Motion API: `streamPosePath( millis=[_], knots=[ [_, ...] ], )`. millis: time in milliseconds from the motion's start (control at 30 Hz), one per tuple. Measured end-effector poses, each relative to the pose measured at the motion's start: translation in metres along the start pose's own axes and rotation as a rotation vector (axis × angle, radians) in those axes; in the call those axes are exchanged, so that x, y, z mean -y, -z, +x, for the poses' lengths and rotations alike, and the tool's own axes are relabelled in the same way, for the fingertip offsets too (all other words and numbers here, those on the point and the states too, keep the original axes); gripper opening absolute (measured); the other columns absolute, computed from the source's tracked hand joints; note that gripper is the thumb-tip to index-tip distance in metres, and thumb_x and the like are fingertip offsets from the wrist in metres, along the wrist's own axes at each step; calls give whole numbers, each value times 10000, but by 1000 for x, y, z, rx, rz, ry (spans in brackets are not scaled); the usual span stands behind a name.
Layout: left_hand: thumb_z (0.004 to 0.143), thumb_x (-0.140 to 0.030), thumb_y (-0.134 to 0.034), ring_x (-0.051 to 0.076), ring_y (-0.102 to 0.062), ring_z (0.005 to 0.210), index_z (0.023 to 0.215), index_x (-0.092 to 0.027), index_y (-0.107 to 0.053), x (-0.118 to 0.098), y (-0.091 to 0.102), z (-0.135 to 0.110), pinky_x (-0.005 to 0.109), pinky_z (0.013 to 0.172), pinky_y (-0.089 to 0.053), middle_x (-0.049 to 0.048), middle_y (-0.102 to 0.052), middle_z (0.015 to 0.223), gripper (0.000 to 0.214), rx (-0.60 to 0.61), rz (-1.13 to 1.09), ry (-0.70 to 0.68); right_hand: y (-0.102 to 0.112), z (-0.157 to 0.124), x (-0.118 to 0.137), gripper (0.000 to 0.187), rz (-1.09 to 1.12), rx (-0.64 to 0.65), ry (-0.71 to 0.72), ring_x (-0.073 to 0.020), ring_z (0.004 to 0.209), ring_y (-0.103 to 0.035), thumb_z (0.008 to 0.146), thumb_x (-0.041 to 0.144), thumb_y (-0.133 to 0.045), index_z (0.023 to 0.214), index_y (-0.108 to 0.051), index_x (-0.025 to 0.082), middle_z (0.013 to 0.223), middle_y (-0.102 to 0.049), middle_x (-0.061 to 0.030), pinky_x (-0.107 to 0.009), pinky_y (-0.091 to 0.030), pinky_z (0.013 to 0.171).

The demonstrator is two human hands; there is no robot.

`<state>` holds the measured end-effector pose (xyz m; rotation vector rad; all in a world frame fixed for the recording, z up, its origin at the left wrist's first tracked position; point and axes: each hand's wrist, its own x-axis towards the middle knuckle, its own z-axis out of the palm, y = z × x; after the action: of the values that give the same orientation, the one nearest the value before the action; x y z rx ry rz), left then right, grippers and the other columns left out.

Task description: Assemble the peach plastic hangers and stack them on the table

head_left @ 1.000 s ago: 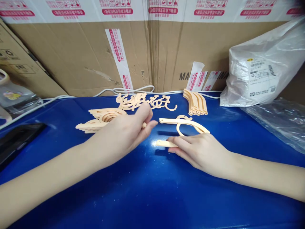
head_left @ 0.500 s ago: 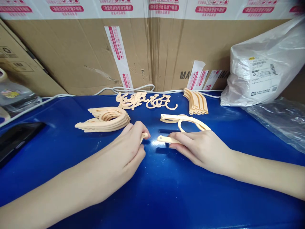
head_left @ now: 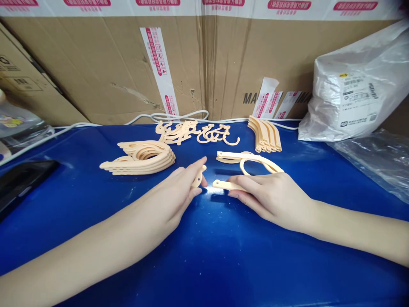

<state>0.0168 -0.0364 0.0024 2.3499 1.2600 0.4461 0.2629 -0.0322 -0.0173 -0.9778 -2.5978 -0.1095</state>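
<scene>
This seems to be a small assembly corner, in workshop or home, I cannot tell which. Cardboard boxes (head_left: 108,55) with printed tape (head_left: 158,53) fill the top of the frame, a labelled plastic bag (head_left: 329,76) stands at the upper right, and at the centre hanger parts (head_left: 156,163) lie sorted in piles on a blue table (head_left: 204,264).

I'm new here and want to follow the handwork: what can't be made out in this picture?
All in the head view:
Small cream piece, mostly: covered by the left hand.
Cream bar, beyond its tip: hidden by the right hand.
Black phone, outer end: cut off by the left edge.
Contents of the white bag: hidden by its wrapping.
Fine print on the label: too small to read.
</scene>
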Motion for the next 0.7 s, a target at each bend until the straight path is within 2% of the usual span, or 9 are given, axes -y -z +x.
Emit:
streamPosePath(
  millis=[100, 233, 333, 433, 500, 567, 700],
  knots=[
    [1006, -394, -322, 221, -561, 1171, 1442, -203, -356, -2, 4, 4, 374, 1034, -425, 78, -591, 1279, 477, -12, 8, 17, 0, 0, 0, 292, -4, -4, -5, -150, 633, -682, 1014, 328, -393, 1010, -632, 161, 768, -724, -30, -254, -441, 540],
    [990, -445, -419, 212, -594, 1096, 1341, -265, -487, 0, 4, 7, 324, 922, -467, 33, -624, 1221, 401, -71, 29, -51, 1, -1, -1, 296, -30, -30, 2, -142, 609, -673, 1016, 324, -385, 999, -630, 158, 751, -720, -21, -251, -430, 526],
    [964, -448, -489, 173, -626, 904, 1239, -278, -545, 2, 3, 8, 271, 764, -477, -9, -661, 1029, 328, -82, 16, -68, 1, -1, -1, 309, -50, -48, -2, -145, 626, -684, 1020, 330, -372, 1015, -627, 154, 765, -726, -29, -249, -432, 526],
    [944, -433, -532, 126, -589, 706, 1013, -236, -578, 2, 3, 8, 225, 627, -432, -54, -622, 794, 214, -58, -64, -38, 0, -2, -2, 342, -57, -50, -23, -151, 620, -689, 1024, 356, -351, 1050, -628, 158, 746, -721, -25, -253, -436, 522],
    [947, -411, -527, 103, -539, 619, 874, -213, -544, 3, 3, 8, 212, 571, -390, -70, -567, 699, 211, -46, -104, -23, 0, -2, -2, 349, -53, -44, -27, -156, 620, -693, 1024, 363, -349, 1059, -630, 158, 741, -719, -22, -258, -442, 521],
    [953, -389, -509, 95, -494, 573, 815, -203, -515, 2, 3, 8, 213, 541, -354, -77, -521, 649, 231, -32, -123, -10, -1, -2, -2, 348, -50, -40, -26, -160, 619, -694, 1023, 359, -352, 1054, -632, 155, 742, -719, -23, -262, -445, 518],
    [991, -383, -392, 114, -534, 658, 805, -203, -525, -1, 4, 8, 226, 604, -381, -58, -541, 699, 291, 38, -201, 35, -2, -2, -2, 356, -54, -42, -26, -167, 618, -697, 1024, 362, -345, 1055, -632, 153, 746, -721, -27, -267, -450, 512]
  ],
)
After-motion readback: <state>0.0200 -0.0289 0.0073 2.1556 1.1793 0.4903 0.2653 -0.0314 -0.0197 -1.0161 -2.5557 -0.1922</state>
